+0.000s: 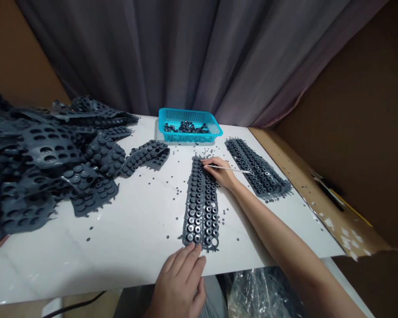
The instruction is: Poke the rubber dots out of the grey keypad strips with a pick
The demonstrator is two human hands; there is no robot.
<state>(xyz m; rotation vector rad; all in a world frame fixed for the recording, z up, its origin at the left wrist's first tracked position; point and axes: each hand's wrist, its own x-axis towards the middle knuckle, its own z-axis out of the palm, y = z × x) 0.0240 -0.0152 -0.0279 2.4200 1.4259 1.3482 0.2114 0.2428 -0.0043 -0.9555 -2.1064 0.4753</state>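
A long dark grey moulded rubber sheet point(203, 201) with rows of round, ring-topped parts lies lengthwise before me on a white table. My left hand point(182, 276) lies at its near end, fingers stretched out and fingertips touching the edge. Toward the far end, my right hand point(221, 173) is closed on a thin white stick point(232, 168), whose back end points right. The stick's working tip is hidden by my fingers, over the sheet. One round opening at the sheet's near right corner shows the white table through it.
A second rubber sheet point(257, 168) lies to the right. At the back, a turquoise basket point(189, 139) contains small dark parts. A heap of grey rubber sheets point(49, 150) covers the left side. Tiny dark discs are scattered about. A yellow-and-black tool point(338, 198) lies at the far right.
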